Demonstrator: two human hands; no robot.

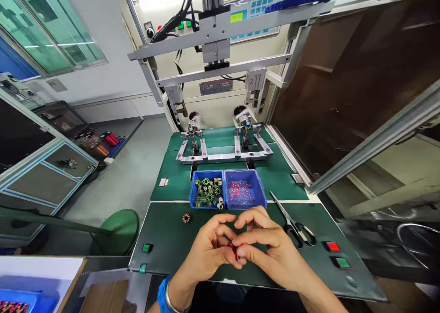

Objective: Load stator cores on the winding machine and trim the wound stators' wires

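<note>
The left hand (208,251) curls inward, its thumb and fingers pinching a small, round-looking red piece (233,249), mostly hidden by the fingers. The right hand (270,246) meets it from the other side, thumb and bent fingers closed on the same piece, which sits between the two hands above the dark green counter (168,249).

Beyond the left hand's knuckles, to its left, a small copper-coloured ring with a toothed centre (186,218) lies on the counter. Straight ahead of the hands, two blue plastic bins stand side by side: the left bin (205,207) holds green-and-metal toothed cores, the right bin (258,189) thin red and pale wire scraps. Just right of the right hand lie black-handled metal scissors (291,221), slightly open; farther right are a square red button (332,247) and a square green button (343,263).
</note>
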